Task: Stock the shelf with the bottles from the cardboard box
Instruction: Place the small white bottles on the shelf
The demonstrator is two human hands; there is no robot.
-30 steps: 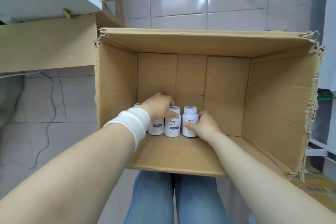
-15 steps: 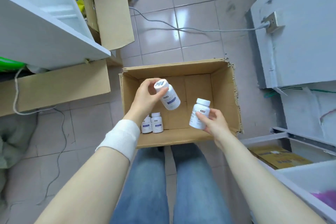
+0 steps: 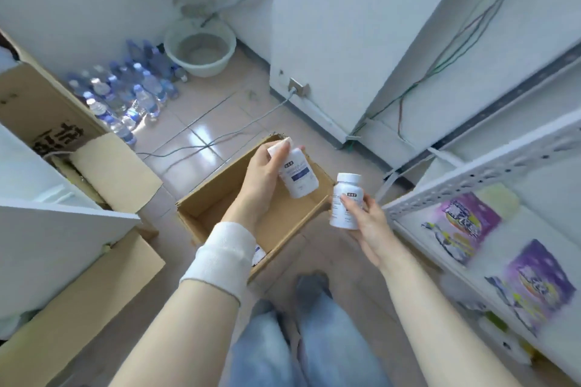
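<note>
Tiled floor (image 3: 201,135), blue-labelled white bottles (image 3: 298,176)

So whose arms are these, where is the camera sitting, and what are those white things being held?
No machine here: these are a person's own two arms, filmed by one wide-angle camera worn on the head, looking down. The left hand, with a white wristband, holds a white bottle tilted above the open cardboard box on the floor. The right hand holds a second bottle roughly upright, nearer the white shelf on the right, where purple packets lie. Further off, water bottles stand on the floor.
</note>
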